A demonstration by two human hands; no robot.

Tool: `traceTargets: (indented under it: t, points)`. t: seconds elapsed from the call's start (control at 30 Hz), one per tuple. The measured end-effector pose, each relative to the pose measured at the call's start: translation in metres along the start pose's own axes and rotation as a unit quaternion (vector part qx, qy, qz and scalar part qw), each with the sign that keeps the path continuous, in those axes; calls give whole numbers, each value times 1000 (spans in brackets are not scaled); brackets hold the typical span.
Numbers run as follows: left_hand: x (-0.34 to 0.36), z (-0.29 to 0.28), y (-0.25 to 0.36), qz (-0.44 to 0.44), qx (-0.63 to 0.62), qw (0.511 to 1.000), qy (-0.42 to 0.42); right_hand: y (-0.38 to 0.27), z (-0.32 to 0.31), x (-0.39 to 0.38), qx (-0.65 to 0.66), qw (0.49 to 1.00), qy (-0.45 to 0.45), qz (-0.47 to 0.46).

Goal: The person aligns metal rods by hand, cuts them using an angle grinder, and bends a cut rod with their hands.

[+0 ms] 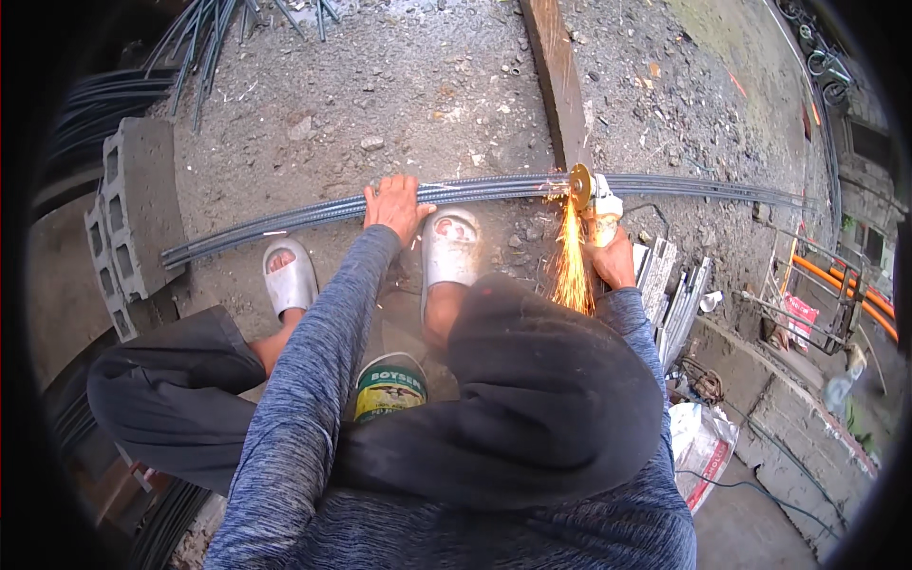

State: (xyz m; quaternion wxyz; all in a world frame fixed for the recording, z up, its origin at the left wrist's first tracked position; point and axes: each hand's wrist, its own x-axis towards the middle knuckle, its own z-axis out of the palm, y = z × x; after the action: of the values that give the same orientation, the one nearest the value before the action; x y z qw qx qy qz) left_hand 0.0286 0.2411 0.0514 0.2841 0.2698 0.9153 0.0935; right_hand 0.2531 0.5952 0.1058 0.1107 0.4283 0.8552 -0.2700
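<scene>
A bundle of long steel rebars (494, 193) runs across in front of me from left to right. Its middle passes over a wooden beam (559, 85). My left hand (393, 205) lies on the bars with its fingers wrapped over them, pressing them together. In my right hand (612, 258) is an angle grinder (603, 211), gripped by its body. Its cutting disc (580, 186) touches the bars just beside the beam. Orange sparks (572, 261) stream from the contact down toward my right knee. How deep the cut goes is hidden.
Hollow concrete blocks (142, 204) stand at the left end of the bars. My slippered feet (452, 249) are close behind the bars, with a green and yellow can (390, 384) between my legs. Metal channels (657, 285), a white sack (701, 442) and a cord (750, 486) lie at right.
</scene>
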Motion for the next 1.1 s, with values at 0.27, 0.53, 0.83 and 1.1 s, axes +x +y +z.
traceTargets:
  t: [0.27, 0.53, 0.83, 1.1]
  points:
    - [0, 1, -4, 2, 8, 1000, -1, -28, -3, 5, -30, 999, 20, -11]
    - [2, 3, 1, 1, 14, 1000, -7, -28, -6, 11, 2, 1000, 0, 10]
    - [1, 3, 1, 5, 6, 1000, 2, -9, -4, -3, -13, 1000, 0, 17]
    - [0, 1, -1, -6, 15, 999, -29, -2, -15, -58, -36, 998, 4, 51]
